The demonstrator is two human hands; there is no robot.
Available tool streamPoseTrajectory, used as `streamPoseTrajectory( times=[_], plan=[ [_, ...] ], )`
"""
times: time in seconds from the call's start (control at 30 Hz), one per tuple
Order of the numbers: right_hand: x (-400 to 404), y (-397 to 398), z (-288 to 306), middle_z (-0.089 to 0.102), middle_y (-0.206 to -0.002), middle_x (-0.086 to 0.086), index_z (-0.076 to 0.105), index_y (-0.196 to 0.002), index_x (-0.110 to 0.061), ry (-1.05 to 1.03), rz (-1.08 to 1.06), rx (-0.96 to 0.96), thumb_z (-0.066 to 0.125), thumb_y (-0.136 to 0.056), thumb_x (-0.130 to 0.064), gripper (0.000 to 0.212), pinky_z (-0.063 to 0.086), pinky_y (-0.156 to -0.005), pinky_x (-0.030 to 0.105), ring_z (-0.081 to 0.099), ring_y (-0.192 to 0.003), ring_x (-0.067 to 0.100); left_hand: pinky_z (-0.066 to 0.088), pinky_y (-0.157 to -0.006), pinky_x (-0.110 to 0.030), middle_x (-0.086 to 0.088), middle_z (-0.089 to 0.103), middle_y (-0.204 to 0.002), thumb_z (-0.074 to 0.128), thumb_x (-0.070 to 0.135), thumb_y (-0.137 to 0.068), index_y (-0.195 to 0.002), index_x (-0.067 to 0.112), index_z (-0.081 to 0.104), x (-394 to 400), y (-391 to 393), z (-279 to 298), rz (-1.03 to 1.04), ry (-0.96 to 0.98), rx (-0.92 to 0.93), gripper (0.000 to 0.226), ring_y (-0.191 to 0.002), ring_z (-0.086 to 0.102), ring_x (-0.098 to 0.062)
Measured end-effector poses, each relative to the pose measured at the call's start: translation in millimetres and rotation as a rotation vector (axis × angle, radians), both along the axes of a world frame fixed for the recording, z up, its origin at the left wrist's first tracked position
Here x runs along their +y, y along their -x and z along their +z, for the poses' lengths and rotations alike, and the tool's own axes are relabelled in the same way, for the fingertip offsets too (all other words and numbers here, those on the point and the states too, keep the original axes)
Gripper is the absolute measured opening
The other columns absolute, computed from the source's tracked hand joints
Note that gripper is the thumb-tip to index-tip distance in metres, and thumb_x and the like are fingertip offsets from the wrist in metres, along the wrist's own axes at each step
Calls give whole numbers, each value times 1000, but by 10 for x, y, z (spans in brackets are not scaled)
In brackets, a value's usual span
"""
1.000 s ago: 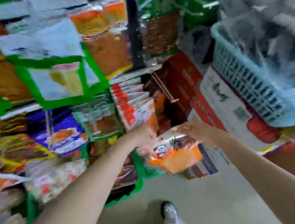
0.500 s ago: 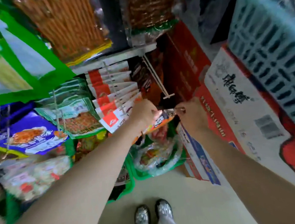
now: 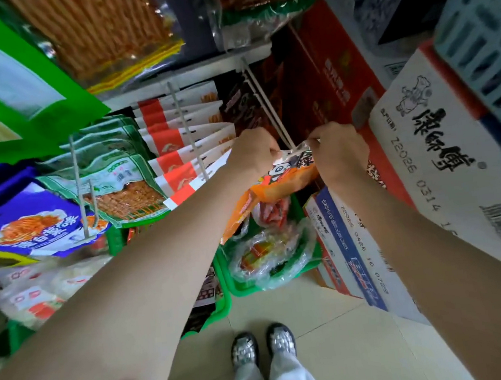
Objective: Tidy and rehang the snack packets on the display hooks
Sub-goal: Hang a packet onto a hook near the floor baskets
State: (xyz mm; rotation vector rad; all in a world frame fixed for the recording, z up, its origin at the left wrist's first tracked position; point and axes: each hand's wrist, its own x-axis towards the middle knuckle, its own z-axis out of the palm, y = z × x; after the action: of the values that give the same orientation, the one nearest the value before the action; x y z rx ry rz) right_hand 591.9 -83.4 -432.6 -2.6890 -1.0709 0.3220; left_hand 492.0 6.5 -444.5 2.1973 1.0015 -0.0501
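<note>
An orange snack packet (image 3: pixel 285 181) with a panda print hangs between my hands, its clear top edge at the tip of a long white display hook (image 3: pixel 264 100). My left hand (image 3: pixel 253 153) pinches the packet's top left corner. My right hand (image 3: pixel 340 151) pinches the top right corner, right beside the hook's end. Dark packets (image 3: pixel 238 107) hang further back on the same hook. To the left, red-and-white packets (image 3: pixel 181 141) fill another hook (image 3: pixel 185 125), and green packets (image 3: pixel 116 174) hang beyond those.
Stacked cardboard cartons (image 3: pixel 432 150) press in on the right, with a pale blue plastic basket (image 3: pixel 486 22) on top. Green bins (image 3: pixel 271 278) of wrapped snacks sit on the floor below the hooks. My feet (image 3: pixel 262 344) stand on pale floor tiles.
The view dropped and closed in on the rack. Both hands lifted the orange packet from lower down up to the tip of the white hook.
</note>
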Motion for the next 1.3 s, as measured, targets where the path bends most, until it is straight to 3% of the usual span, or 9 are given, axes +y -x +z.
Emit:
streamPoseTrajectory(
  times=[0.3,0.47,0.6,0.73,0.83,0.97,1.13,1.2,1.3],
  plan=[
    [-77,-72,-23,66,-104,16,69,-102,-20,-29,-27,1,50,-91,-13,23,38,-66,30,61,-95,36,48,-83,-34,-12,70,-95,53,15,-91,-103,5,70,-102,44,26,-49,-85,-61,23,-88,63,-24],
    [24,-91,12,66,-107,17,68,-105,-21,-56,12,12,50,-92,-16,23,46,-75,34,61,-98,37,49,-78,-32,-12,70,-91,53,13,-91,-95,2,71,-28,-10,56,-15,-107,-76,22,-85,64,-23],
    [74,-117,19,64,-110,16,68,-105,-21,-14,16,-8,49,-92,-15,24,48,-81,37,60,-101,37,51,-78,-38,-17,69,-88,51,6,-87,-70,12,58,8,-51,39,-74,-157,4,19,-82,64,-28],
    [52,-134,-6,66,-109,14,69,-104,-21,-1,27,-6,51,-92,-18,22,49,-78,35,62,-99,35,49,-81,-34,-11,67,-86,51,8,-89,-80,3,69,21,-38,44,-76,-170,4,20,-82,61,-23],
    [50,-145,-45,66,-108,14,69,-105,-19,15,40,-1,50,-93,-21,23,48,-75,33,62,-99,35,48,-76,-35,-10,55,-72,49,8,-88,-70,12,55,42,-48,26,-90,-203,46,20,-75,61,-27],
    [128,-168,-102,67,-106,16,70,-103,-15,-38,34,45,50,-91,-16,23,50,-78,34,63,-98,35,47,-77,-31,-15,69,-84,49,10,-89,-85,0,70,82,-69,-35,9,-190,6,24,-84,64,-27],
    [338,-273,-233,63,-116,9,61,-118,-9,-163,53,446,45,-92,-9,31,39,-74,23,57,-106,21,43,-88,-27,-17,64,-114,50,0,-87,-111,4,64,129,-53,-101,286,-147,-88,28,-108,58,-27],
    [349,-270,-286,45,-140,5,37,-140,-13,-202,24,788,39,-91,3,51,35,-78,22,44,-119,15,34,-104,-28,-15,40,-142,51,-1,-85,-134,7,43,123,-40,-119,238,-118,-57,51,-131,39,-27],
    [279,-223,-265,27,-152,6,22,-146,-17,-271,-9,937,32,-86,17,69,36,-88,25,31,-137,19,24,-113,-33,-8,-2,-156,49,-5,-85,-146,12,17,28,10,-130,138,-146,-49,71,-143,5,-28]
  ],
)
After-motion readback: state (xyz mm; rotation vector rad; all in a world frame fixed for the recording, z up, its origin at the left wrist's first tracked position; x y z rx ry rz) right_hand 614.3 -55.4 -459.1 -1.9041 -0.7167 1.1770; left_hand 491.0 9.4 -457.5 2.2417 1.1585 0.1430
